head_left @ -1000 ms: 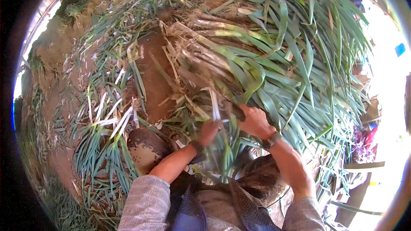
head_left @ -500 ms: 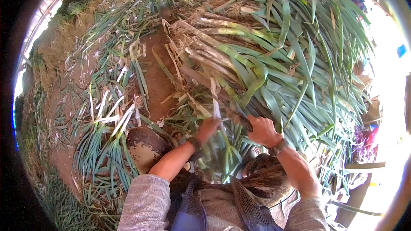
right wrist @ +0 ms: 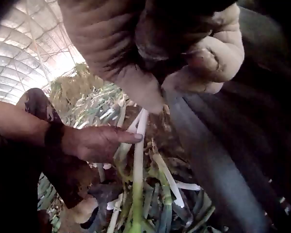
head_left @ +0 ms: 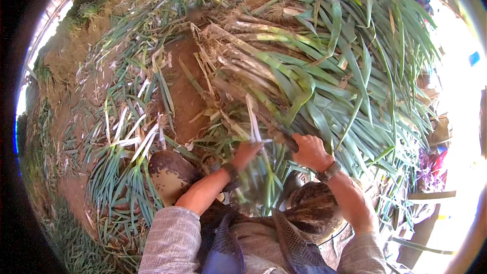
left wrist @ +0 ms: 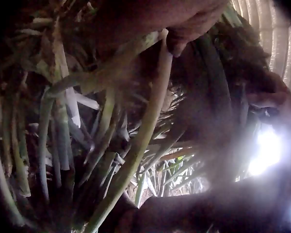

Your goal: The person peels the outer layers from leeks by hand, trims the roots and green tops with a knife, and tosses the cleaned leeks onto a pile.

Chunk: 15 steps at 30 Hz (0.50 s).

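Observation:
My left hand [head_left: 247, 153] grips a leek [head_left: 253, 116] between the knees, its white stem pointing up and its green leaves hanging below. In the right wrist view the left thumb lies along the white stem of the leek [right wrist: 139, 150]. The left wrist view shows a pale stalk [left wrist: 153, 104] passing below the fingers. My right hand [head_left: 310, 152], just right of the leek, holds the dark ribbed handle [head_left: 291, 144] of a thin tool. The tool's far end blurs into the stalks, so I cannot tell its kind.
A large heap of untrimmed leeks [head_left: 350, 76] lies ahead and to the right, roots toward the middle. Cleaned leeks with white stems [head_left: 134, 172] lie by the left knee [head_left: 172, 175]. Leaf scraps cover the brown ground [head_left: 187, 101]. Purple twine [head_left: 431, 172] sits far right.
The right hand has shifted a little right and down from beside the left hand, bringing the dark handle into view. The left hand stays in place; the leek's white stem has straightened slightly.

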Tool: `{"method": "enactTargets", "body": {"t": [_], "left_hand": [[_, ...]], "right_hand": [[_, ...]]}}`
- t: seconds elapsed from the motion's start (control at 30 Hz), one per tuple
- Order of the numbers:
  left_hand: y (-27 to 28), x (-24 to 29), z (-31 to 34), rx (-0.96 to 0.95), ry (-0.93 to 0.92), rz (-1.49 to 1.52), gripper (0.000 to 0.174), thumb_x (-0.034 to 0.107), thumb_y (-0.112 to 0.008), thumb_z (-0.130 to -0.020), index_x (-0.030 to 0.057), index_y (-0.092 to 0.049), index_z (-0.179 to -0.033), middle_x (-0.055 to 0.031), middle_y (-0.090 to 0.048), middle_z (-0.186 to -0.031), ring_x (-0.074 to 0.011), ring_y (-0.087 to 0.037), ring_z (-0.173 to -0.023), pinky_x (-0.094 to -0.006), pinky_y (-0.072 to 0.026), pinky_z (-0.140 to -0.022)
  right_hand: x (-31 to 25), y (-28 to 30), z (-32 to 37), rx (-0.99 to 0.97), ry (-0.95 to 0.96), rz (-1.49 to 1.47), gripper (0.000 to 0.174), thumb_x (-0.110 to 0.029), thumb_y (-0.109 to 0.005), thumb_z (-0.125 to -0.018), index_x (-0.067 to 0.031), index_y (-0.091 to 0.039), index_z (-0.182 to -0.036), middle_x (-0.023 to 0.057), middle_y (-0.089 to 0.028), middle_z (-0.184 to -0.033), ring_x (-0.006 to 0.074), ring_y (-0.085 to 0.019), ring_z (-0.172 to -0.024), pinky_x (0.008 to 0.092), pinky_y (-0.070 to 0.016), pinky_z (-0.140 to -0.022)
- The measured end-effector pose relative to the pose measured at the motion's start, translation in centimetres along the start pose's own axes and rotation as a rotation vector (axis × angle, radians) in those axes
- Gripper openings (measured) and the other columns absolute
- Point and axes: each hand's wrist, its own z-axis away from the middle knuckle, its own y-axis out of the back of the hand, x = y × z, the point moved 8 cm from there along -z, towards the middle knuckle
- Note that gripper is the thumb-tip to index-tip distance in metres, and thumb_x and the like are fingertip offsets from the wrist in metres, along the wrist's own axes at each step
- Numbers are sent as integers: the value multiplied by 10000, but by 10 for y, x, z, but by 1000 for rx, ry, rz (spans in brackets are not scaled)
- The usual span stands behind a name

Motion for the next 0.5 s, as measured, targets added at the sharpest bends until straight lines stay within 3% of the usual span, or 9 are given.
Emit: {"method": "enactTargets", "body": {"t": [0.03, 0.07, 0.1, 0.13, 0.17, 0.23, 0.33, 0.4, 0.5], "left_hand": [[0, -8, 1, -34, 174, 74, 382, 406, -674, -921, 28, -731, -933, -11, -533, -655, -94, -458, -591, -349, -404, -570], [3, -6, 3, -29, 176, 72, 382, 406, -674, -921, 28, -731, -933, -11, -533, -655, -94, -458, -591, -349, -404, -570], [4, -1, 4, -17, 63, 2, 386, 411, -681, -915, 30, -734, -930, -1, -492, -631, -87, -443, -587, -345, -388, -559], [4, 5, 4, -7, -52, -65, 389, 417, -688, -908, 31, -737, -926, 9, -451, -607, -79, -428, -583, -341, -373, -548], [2, 3, 2, -9, -54, -65, 389, 417, -688, -908, 31, -737, -926, 9, -451, -607, -79, -428, -583, -341, -373, -548], [3, -19, -1, 18, 68, -7, 399, 427, -690, -905, 32, -738, -936, 16, -453, -609, -80, -430, -585, -341, -377, -554], [5, -23, -2, -20, 16, -90, 387, 417, -697, -902, 34, -741, -939, 16, -529, -636, -85, -456, -590, -339, -389, -552], [5, -23, 0, 19, 51, -36, 390, 416, -697, -903, 30, -739, -944, 21, -540, -651, -85, -456, -589, -337, -388, -546], [9, -4, 13, 41, 92, 59, 396, 411, -694, -908, 18, -731, -945, 25, -553, -676, -82, -457, -594, -328, -390, -537]], "right_hand": [[-4, 5, 0, 1, 6, 0, 364, -156, -628, -704, -53, -629, -1054, 233, -662, -811, 447, -639, -816, 541, -501, -740], [-7, 10, 2, 9, 18, -7, 298, -146, -617, -701, -47, -638, -982, 234, -666, -806, 441, -651, -810, 536, -515, -739], [-12, 15, 5, 15, 27, -15, 236, -136, -605, -698, -41, -648, -910, 235, -669, -801, 436, -662, -804, 531, -528, -738], [-12, 14, 5, 14, 26, -16, 236, -136, -605, -698, -41, -648, -910, 235, -669, -801, 436, -662, -804, 531, -528, -738], [-9, 11, 5, -8, 8, -8, 237, -139, -601, -702, -42, -650, -913, 231, -671, -803, 435, -663, -804, 534, -527, -738], [-3, 4, 3, -30, -11, -1, 238, -141, -597, -706, -44, -652, -917, 226, -673, -806, 434, -663, -804, 538, -526, -738], [1, 0, 2, -34, 11, 42, 249, -144, -591, -711, -47, -651, -932, 219, -675, -804, 432, -663, -803, 539, -526, -734], [-5, 7, 3, 55, 34, 1, 337, -160, -625, -714, -60, -624, -1036, 232, -657, -797, 445, -640, -814, 544, -502, -757], [-5, 7, 2, -23, 21, -16, 341, -167, -629, -717, -67, -627, -1043, 229, -661, -814, 440, -642, -826, 541, -503, -759]]}}
